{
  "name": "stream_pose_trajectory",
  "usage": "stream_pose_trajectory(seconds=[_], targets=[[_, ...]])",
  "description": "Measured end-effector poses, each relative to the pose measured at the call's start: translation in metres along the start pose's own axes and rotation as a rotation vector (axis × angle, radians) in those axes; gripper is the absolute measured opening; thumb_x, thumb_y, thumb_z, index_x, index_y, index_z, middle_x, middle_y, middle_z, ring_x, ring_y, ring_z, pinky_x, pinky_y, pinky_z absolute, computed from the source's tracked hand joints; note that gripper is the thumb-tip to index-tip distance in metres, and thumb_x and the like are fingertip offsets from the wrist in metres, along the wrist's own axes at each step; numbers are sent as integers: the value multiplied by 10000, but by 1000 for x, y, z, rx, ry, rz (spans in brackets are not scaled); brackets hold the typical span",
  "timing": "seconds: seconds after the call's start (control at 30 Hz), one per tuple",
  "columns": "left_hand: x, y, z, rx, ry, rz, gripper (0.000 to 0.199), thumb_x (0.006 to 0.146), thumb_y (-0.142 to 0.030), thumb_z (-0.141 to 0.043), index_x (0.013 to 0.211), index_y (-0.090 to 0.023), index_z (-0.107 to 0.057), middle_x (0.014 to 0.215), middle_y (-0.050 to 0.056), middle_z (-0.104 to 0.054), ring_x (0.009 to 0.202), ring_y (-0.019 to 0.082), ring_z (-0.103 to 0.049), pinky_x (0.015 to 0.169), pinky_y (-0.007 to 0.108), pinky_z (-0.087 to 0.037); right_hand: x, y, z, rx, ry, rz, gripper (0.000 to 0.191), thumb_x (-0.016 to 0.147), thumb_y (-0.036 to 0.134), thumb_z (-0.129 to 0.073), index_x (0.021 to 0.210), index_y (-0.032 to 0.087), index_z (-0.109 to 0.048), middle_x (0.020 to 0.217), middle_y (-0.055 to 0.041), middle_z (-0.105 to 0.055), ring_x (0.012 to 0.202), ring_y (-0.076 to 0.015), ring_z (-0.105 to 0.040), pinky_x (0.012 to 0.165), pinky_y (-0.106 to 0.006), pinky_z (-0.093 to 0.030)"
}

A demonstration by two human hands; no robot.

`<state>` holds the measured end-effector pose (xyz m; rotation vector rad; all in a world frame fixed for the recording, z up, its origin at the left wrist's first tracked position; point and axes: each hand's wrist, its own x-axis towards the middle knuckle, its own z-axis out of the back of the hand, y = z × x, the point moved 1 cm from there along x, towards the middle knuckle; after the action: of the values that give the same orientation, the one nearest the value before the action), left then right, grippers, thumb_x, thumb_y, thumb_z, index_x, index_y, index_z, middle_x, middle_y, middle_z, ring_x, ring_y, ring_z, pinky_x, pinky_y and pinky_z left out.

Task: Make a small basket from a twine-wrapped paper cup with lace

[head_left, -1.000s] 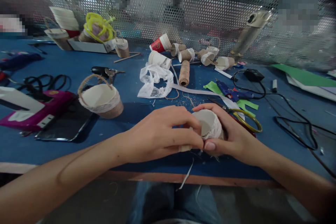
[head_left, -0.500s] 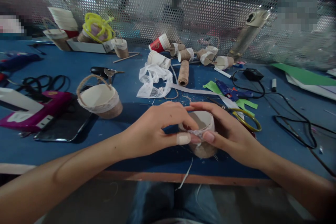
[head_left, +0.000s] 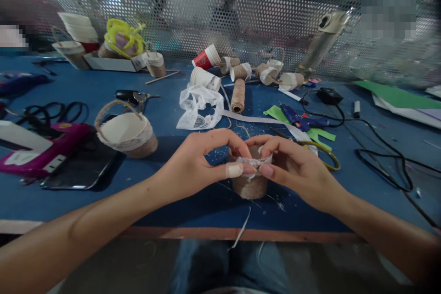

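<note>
A small paper cup [head_left: 250, 187] wrapped in brown twine, with white lace round its rim, stands near the table's front edge. My left hand [head_left: 215, 158] pinches the left part of the rim, fingers inside and the bandaged thumb outside. From the right, my right hand [head_left: 299, 172] grips the same rim, thumb on the lace and fingertips over the edge. The fingers hide part of the cup's opening. Farther left stands a finished-looking twine cup [head_left: 139, 144] with a handle. Beyond my hands lie a heap of white lace [head_left: 186, 117] and a twine spool [head_left: 238, 96].
Scissors with yellow handles [head_left: 330, 154] lie just beyond my right hand. A blue glue gun [head_left: 299, 119] and its black cable [head_left: 379, 151] are at the right. At the left are a phone [head_left: 79, 170] and a purple power strip [head_left: 44, 151]. Perforated metal [head_left: 193, 9] closes off the back.
The cup has tipped slightly and shifted left a little, its rim now turned more edge-on. My right fingers have curled from the cup's far side onto its rim.
</note>
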<state>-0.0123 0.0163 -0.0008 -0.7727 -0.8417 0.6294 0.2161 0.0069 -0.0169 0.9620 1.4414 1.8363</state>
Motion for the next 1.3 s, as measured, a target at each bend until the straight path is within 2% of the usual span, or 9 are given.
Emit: stream_pose_trajectory(seconds=[0.33, 0.43, 0.53, 0.67, 0.83, 0.97, 1.07, 1.2, 1.3], targets=[[-3, 1, -4, -15, 3, 62, 104, 895, -274, -788, 916, -200, -717, 852, -52, -718, 802, 101, -667, 781, 196, -533, 4, -9, -1, 192, 32, -55, 149, 976, 298, -699, 918, 229, -581, 1292, -23, -671, 1282, -172, -633, 983, -247, -542], [-2, 1, -4, -4, 1, 62, 102, 899, -278, -782, 909, -198, -718, 827, -49, -712, 784, 106, -667, 753, 200, -533, 5, -11, -1, 188, 21, -39, 104, 980, 297, -695, 947, 237, -616, 1278, -19, -679, 1277, -174, -638, 1000, -261, -541], [0, 4, -4, 2, 9, 68, 93, 895, -272, -784, 902, -197, -729, 816, -45, -719, 776, 110, -664, 770, 216, -540, 5, -9, -2, 141, -16, -6, 55, 971, 280, -706, 988, 251, -662, 1243, -12, -698, 1259, -162, -649, 1036, -267, -533], [5, 7, -2, 21, 13, 62, 72, 893, -254, -784, 893, -195, -743, 807, -43, -725, 776, 113, -666, 807, 232, -544, 7, -6, -1, 67, -86, 52, 51, 948, 277, -732, 938, 253, -689, 1170, -1, -732, 1177, -136, -690, 994, -233, -565], [16, 6, 2, 64, 17, 51, 128, 915, -316, -761, 907, -190, -746, 824, -29, -739, 752, 115, -670, 786, 235, -551, 12, -5, 5, -28, -165, 132, 61, 925, 255, -758, 970, 280, -724, 1112, 15, -759, 1294, -158, -642, 1076, -254, -542], [23, 7, 2, 83, 41, 43, 143, 927, -333, -740, 925, -190, -747, 852, -13, -751, 787, 133, -691, 812, 255, -563, 13, -8, 6, -8, -220, 137, 66, 912, 251, -770, 963, 281, -742, 1069, 13, -770, 1112, -138, -729, 973, -234, -601], [24, 8, -1, 86, 13, 45, 119, 928, -309, -735, 941, -190, -738, 882, -6, -751, 809, 136, -697, 792, 244, -553, 12, -11, 4, 4, -281, 163, 74, 896, 243, -785, 954, 279, -756, 1026, 6, -775, 1012, -136, -748, 915, -242, -623], [20, 9, -5, 59, -72, 35, 132, 916, -274, -748, 998, -190, -687, 902, -7, -727, 790, 113, -669, 731, 206, -533, 13, -14, 2, 35, -311, 191, 89, 888, 217, -790, 948, 279, -771, 1016, -2, -784, 1052, -166, -748, 906, -267, -627], [18, 8, -7, 65, -74, 22, 114, 920, -268, -739, 959, -183, -674, 899, 1, -716, 779, 112, -653, 713, 208, -523, 14, -13, 2, 87, -288, 183, 79, 883, 211, -793, 923, 277, -775, 994, -6, -786, 1107, -196, -738, 938, -309, -625]])
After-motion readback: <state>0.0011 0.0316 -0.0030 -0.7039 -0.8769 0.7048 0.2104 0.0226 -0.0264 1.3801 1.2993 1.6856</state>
